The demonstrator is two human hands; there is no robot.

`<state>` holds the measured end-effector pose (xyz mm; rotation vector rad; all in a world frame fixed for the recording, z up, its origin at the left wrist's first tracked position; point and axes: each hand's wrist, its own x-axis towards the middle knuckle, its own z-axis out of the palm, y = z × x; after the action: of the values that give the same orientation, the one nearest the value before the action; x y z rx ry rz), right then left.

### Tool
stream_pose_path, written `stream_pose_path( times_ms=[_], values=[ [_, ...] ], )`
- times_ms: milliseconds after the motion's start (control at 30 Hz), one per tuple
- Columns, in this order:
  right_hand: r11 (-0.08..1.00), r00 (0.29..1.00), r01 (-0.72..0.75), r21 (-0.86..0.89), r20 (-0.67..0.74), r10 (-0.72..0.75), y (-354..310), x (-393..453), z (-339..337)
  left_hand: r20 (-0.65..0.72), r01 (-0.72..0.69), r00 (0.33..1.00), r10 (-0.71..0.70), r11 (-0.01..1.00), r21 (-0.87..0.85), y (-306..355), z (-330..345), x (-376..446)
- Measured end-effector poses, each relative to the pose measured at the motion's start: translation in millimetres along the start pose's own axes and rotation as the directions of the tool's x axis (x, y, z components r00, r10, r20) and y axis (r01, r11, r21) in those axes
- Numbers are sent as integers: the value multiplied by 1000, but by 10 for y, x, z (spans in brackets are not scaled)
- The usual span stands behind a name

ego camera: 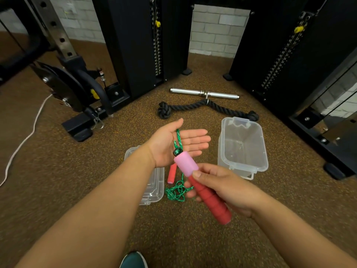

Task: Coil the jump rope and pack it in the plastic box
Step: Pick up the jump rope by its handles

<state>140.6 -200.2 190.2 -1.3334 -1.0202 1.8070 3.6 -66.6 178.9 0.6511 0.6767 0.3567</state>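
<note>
My right hand (218, 187) grips one jump rope handle (202, 187), red foam with a pink end, held above the floor. The green rope (177, 139) runs from that pink end across the flat palm of my left hand (173, 144), between thumb and fingers, then hangs down behind the hand. Below, the rope lies in a loose tangle (175, 192) on the floor beside the second red handle (172, 173). The clear plastic box (242, 146) stands with its top off on the floor to the right of my hands.
The box's clear lid (152, 188) lies on the brown floor under my left forearm. A black triceps rope (204, 108) and a chrome bar (204, 93) lie farther ahead. Black cable-machine towers stand behind and at the right; a weight rack stands at the left.
</note>
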Motion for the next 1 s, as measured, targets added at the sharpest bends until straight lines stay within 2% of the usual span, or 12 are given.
stream_pose_path(
  times_ms=[200, 300, 467, 633, 767, 900, 1000],
  values=[
    [982, 999, 23, -190, -18, -27, -7, 3, -99, -41, -45, 998, 47, 998, 50, 15, 11, -15],
    [893, 996, -7, -450, -86, -36, 46, 51, -154, -52, -47, 997, 52, 994, 97, 28, 27, -19],
    [795, 988, -42, -606, -143, -57, 215, 174, -61, -49, -47, 997, 56, 985, 168, 5, 109, -16],
    [812, 986, -48, -582, -158, -55, 163, 219, -107, 47, -44, 998, 35, 976, 212, 68, 173, -67],
    [755, 990, -86, -651, -140, -8, -46, 156, -409, 173, 1, 984, -44, 971, 238, 97, 208, -111],
    [842, 937, 97, -530, -236, -256, -202, 218, -614, 259, 39, 958, -121, 952, 303, 87, 256, -121],
    [835, 917, 217, -506, -187, -352, -218, 300, -594, 304, 56, 938, -164, 941, 335, 59, 278, -125]
  ],
)
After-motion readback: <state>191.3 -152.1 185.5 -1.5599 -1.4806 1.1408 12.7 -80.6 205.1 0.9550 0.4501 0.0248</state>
